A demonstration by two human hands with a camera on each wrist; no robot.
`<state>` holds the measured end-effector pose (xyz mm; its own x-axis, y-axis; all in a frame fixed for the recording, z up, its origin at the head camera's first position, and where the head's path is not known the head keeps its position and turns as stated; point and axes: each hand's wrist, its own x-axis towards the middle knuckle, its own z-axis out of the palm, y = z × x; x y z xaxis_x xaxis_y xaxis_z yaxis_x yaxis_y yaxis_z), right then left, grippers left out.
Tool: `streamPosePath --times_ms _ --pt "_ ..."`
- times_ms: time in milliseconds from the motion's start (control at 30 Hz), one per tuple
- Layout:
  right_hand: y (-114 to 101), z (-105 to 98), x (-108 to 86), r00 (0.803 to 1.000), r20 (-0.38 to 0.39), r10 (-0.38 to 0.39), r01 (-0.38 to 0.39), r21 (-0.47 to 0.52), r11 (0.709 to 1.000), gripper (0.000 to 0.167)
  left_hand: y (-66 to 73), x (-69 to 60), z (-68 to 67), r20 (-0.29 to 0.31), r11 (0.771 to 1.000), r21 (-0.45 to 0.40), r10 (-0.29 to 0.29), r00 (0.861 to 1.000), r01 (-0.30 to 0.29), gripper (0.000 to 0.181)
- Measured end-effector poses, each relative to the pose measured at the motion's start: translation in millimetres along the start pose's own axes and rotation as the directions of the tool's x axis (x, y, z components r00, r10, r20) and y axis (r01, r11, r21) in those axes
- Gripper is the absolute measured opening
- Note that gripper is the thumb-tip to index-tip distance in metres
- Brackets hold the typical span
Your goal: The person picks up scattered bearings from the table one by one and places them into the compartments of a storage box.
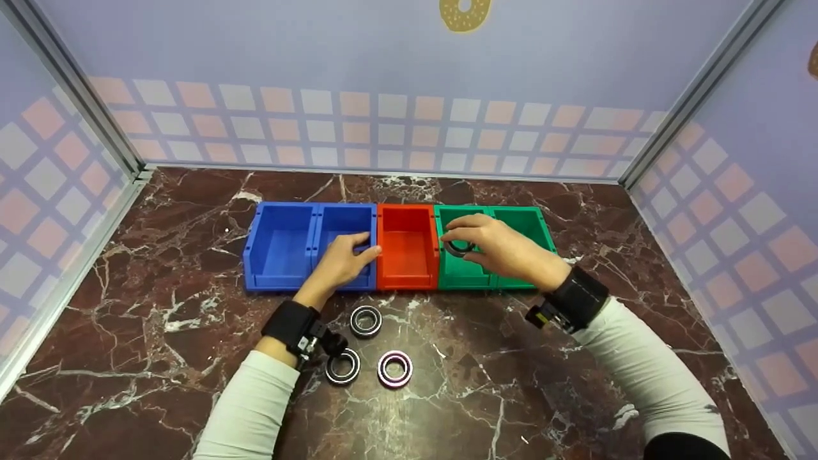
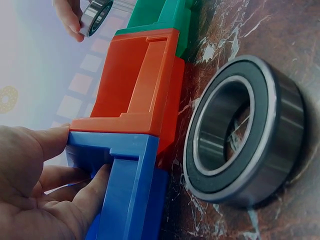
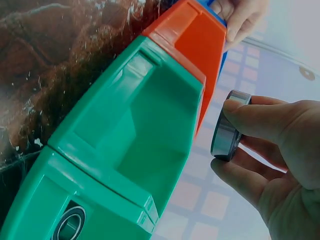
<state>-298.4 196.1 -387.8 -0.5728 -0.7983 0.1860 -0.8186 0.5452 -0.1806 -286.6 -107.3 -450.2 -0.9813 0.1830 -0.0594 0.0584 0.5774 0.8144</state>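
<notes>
My right hand (image 1: 505, 246) pinches a ball bearing (image 3: 231, 125) between thumb and fingers, above the left green bin (image 1: 465, 278). In the right wrist view this bearing is tilted on edge and apart from the bin walls. My left hand (image 1: 342, 260) is at the right blue bin (image 2: 135, 175), fingers loosely bent inside it and thumb touching the wall beside the red bin (image 1: 406, 255). No object shows in that hand. Another bearing (image 3: 69, 223) lies in the right green bin (image 3: 45, 195).
On the marble-patterned table lie a dark-sealed bearing (image 1: 365, 321), a second dark one (image 1: 343, 367) near the left wrist, and a purple-ringed bearing (image 1: 395, 369). The left blue bin (image 1: 281, 255) ends the row. Patterned panels (image 1: 383, 128) stand around the table.
</notes>
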Motion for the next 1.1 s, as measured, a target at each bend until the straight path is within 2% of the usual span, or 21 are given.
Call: streamPosePath --times_ms 200,667,1100 --pt "8 2 -0.3 0.999 0.012 0.038 -0.038 0.025 0.999 0.041 -0.4 0.3 0.7 0.008 1.0 -0.02 -0.023 1.0 0.023 0.06" --pt "22 12 -1.4 0.999 -0.008 0.047 -0.047 0.026 0.999 0.041 0.4 0.1 0.0 0.005 1.0 -0.014 -0.022 1.0 0.022 0.06" --pt "29 25 2.6 0.997 0.024 0.067 -0.067 0.007 0.998 0.037 1.5 -0.3 -0.4 0.006 0.999 -0.01 -0.041 0.999 0.041 0.06"
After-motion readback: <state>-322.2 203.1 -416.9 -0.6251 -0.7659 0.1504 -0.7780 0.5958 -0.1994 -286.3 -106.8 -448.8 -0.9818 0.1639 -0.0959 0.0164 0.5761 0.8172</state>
